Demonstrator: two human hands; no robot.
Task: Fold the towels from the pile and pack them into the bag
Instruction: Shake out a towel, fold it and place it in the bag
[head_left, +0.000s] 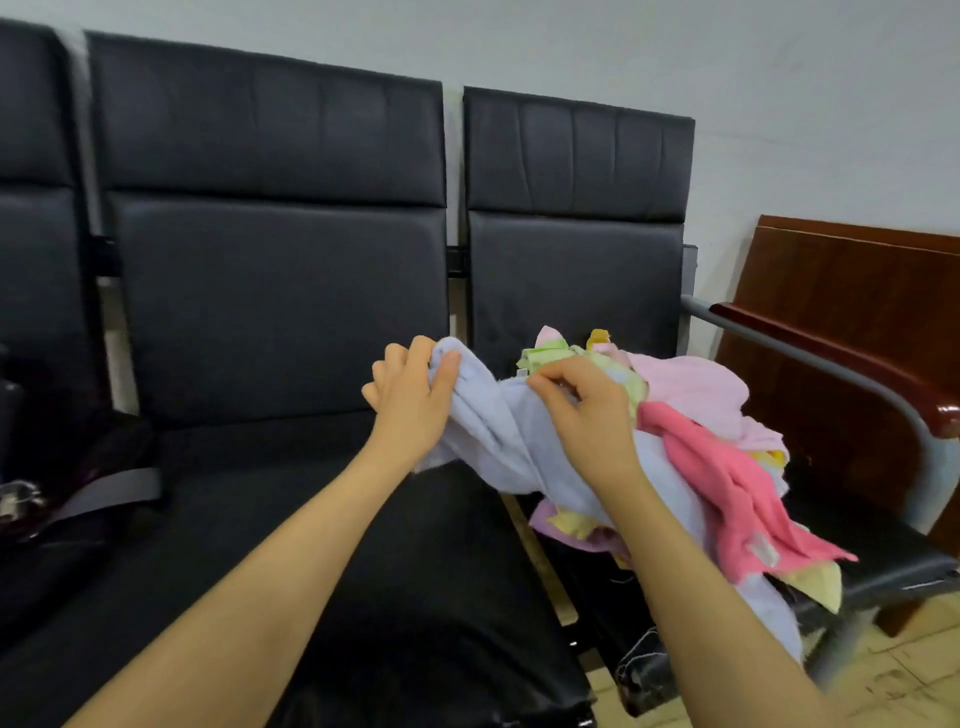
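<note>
A pale blue towel is lifted off a pile of towels on the right-hand black seat. My left hand grips one bunched corner of it, up and to the left of the pile. My right hand pinches the towel's upper edge close to the pile's top. The towel hangs twisted between both hands. The pile holds pink, light pink, yellow and green towels, with a bright pink one draped over its front. A dark bag with a grey strap lies at the far left.
A row of black padded seats runs along a pale wall. A grey metal armrest curves beside the pile. A brown wooden piece of furniture stands at the right. Tiled floor shows at the bottom right.
</note>
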